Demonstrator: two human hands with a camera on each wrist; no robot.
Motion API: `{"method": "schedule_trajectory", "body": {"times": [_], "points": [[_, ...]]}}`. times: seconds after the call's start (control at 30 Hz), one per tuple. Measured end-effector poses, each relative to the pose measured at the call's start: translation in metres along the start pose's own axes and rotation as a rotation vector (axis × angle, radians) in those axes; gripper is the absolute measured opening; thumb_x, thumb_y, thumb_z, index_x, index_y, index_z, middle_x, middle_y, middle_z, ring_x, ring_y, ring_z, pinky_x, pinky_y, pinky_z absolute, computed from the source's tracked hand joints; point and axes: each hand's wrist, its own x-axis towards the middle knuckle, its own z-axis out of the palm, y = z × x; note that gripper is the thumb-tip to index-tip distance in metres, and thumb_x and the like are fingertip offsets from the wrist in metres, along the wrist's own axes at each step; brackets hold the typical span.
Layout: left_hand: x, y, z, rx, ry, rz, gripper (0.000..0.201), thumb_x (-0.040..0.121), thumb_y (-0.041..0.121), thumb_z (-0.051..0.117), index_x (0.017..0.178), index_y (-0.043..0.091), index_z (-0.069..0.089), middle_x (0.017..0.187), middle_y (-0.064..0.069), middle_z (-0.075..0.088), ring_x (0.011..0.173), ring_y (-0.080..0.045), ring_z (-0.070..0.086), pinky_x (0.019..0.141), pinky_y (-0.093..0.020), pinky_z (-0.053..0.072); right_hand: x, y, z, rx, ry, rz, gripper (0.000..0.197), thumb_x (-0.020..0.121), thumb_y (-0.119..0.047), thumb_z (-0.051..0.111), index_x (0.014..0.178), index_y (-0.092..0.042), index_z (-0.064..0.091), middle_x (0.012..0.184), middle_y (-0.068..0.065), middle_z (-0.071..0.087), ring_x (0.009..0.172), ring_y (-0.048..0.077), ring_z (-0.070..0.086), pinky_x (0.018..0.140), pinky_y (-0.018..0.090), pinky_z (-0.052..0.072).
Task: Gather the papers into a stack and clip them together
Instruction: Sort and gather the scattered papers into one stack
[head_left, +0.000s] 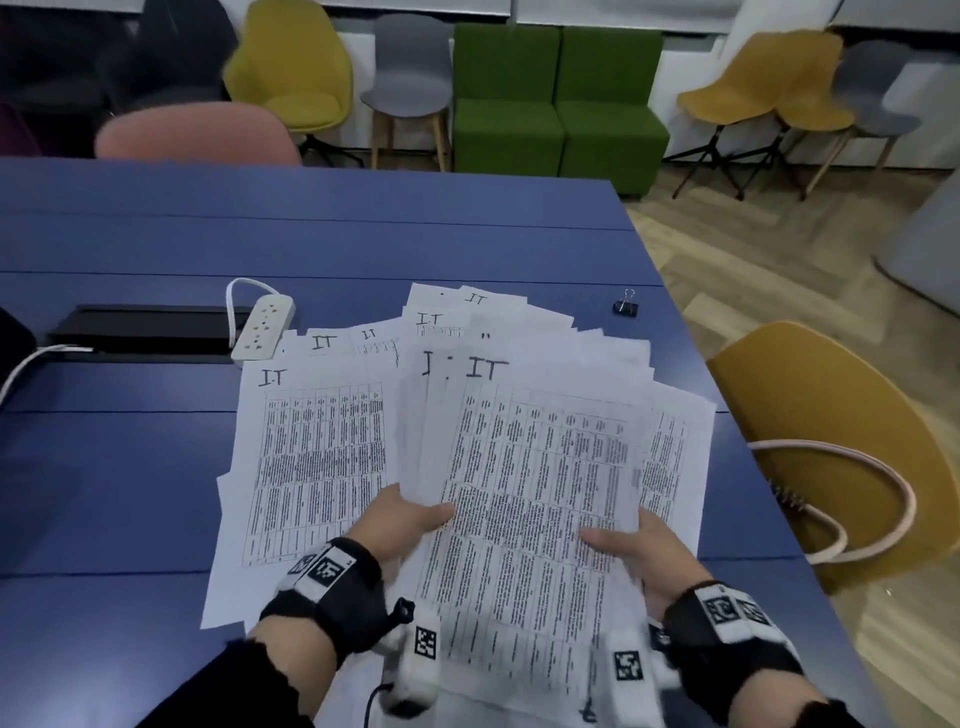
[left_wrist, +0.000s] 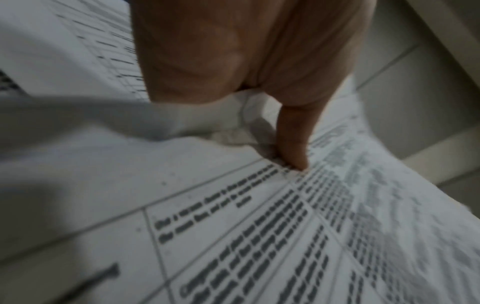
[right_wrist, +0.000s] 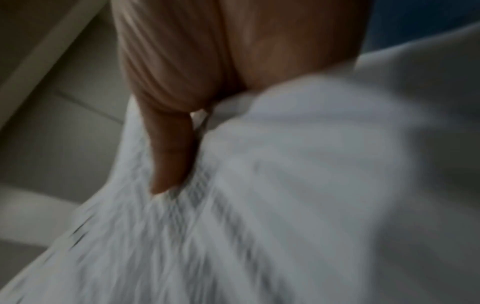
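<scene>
Several white printed sheets with tables and "IT" written at the top lie fanned over the blue table (head_left: 130, 467). I hold a loose bundle of these papers (head_left: 530, 467) lifted off the table. My left hand (head_left: 410, 517) grips its left edge, thumb on top. My right hand (head_left: 623, 540) grips its right edge the same way. In the left wrist view the left thumb (left_wrist: 293, 144) presses on the top sheet (left_wrist: 233, 236). In the right wrist view the right thumb (right_wrist: 171, 160) presses on blurred paper (right_wrist: 285, 185). Other sheets (head_left: 317, 452) stay flat at the left. A black binder clip (head_left: 625, 305) sits at the table's far right.
A white power strip (head_left: 262, 327) with its cable lies beside a black cable tray (head_left: 145, 332) at the left. A yellow chair (head_left: 841, 441) with a pink loop on it stands past the table's right edge. More chairs and a green sofa (head_left: 558, 104) line the back wall.
</scene>
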Motion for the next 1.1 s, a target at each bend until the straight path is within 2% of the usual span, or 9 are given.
{"method": "schedule_trajectory", "body": {"times": [0.17,0.27,0.33,0.4,0.47,0.6,0.8,1.0,1.1], "points": [[-0.008,0.001,-0.01,-0.197,-0.107,0.036,0.04,0.081,-0.005,0.068,0.114,0.015,0.058,0.114,-0.004,0.067,0.107,-0.015,0.058,0.103,-0.033,0.033,-0.006,-0.01,-0.02,0.069,-0.211,-0.043,0.092,0.039,-0.017,0.095,0.12,-0.003,0.056,0.115,0.015,0.069,0.103,0.028,0.067,0.087,0.041,0.055],[-0.008,0.001,-0.006,-0.136,-0.127,-0.001,0.042,0.077,0.004,0.075,0.115,0.01,0.059,0.115,-0.009,0.068,0.113,-0.022,0.058,0.108,-0.037,0.035,-0.008,-0.017,-0.004,-0.35,-0.09,-0.091,0.051,0.072,-0.01,0.078,0.119,-0.013,0.057,0.11,0.002,0.071,0.103,0.018,0.067,0.097,0.039,0.049],[-0.005,-0.003,0.003,-0.044,-0.114,-0.025,0.071,0.063,0.023,0.089,0.122,0.005,0.055,0.12,-0.01,0.067,0.12,-0.028,0.056,0.112,-0.047,0.033,-0.007,-0.017,0.007,-0.549,-0.053,-0.098,0.038,0.08,-0.012,0.071,0.115,-0.018,0.056,0.105,-0.002,0.069,0.097,0.013,0.065,0.083,0.024,0.049],[-0.004,-0.001,0.01,0.026,-0.041,-0.005,0.058,0.07,0.021,0.086,0.114,0.007,0.052,0.111,-0.005,0.065,0.116,-0.025,0.054,0.112,-0.047,0.032,-0.004,-0.016,0.011,-0.579,-0.012,-0.095,0.032,0.082,-0.013,0.07,0.111,-0.018,0.056,0.101,-0.002,0.067,0.094,0.014,0.064,0.078,0.021,0.046],[0.0,0.001,0.012,0.05,0.007,0.05,0.027,0.083,0.012,0.074,0.1,0.015,0.054,0.096,0.001,0.065,0.103,-0.02,0.059,0.105,-0.04,0.039,-0.003,-0.015,0.01,-0.52,0.027,-0.104,0.034,0.081,-0.01,0.07,0.113,-0.014,0.06,0.101,0.003,0.07,0.094,0.019,0.067,0.085,0.031,0.052],[-0.001,0.014,0.001,0.196,0.015,0.296,0.026,0.088,0.029,0.068,0.11,0.016,0.064,0.092,0.006,0.067,0.079,-0.005,0.064,0.07,-0.02,0.05,-0.008,-0.023,-0.012,-0.211,0.136,-0.118,0.035,0.083,0.005,0.064,0.111,-0.015,0.062,0.103,0.006,0.071,0.098,0.026,0.066,0.092,0.043,0.049],[0.026,0.006,-0.018,1.009,0.165,0.452,0.069,0.078,0.064,0.057,0.139,0.035,0.043,0.147,0.005,0.041,0.138,-0.024,0.034,0.111,-0.05,0.031,0.001,-0.035,-0.061,0.109,0.307,-0.02,0.047,0.089,0.001,0.057,0.135,-0.006,0.046,0.128,0.005,0.055,0.115,0.035,0.055,0.096,0.048,0.042],[0.038,-0.001,0.027,1.422,-0.044,0.271,0.078,0.09,0.05,0.052,0.15,0.048,0.003,0.162,0.009,-0.013,0.148,-0.034,-0.018,0.108,-0.074,0.0,0.003,-0.02,-0.078,-0.023,0.324,0.172,0.03,0.092,-0.003,0.055,0.122,-0.003,0.052,0.112,0.015,0.061,0.082,0.03,0.059,0.066,0.042,0.048],[0.038,-0.003,0.03,1.468,-0.122,0.232,0.079,0.087,0.058,0.052,0.149,0.05,0.004,0.162,0.012,-0.015,0.147,-0.033,-0.019,0.108,-0.073,0.0,0.002,-0.01,-0.086,-0.01,0.293,0.233,0.062,0.08,-0.002,0.068,0.137,-0.003,0.043,0.132,0.01,0.053,0.117,0.039,0.052,0.1,0.057,0.04]]}}
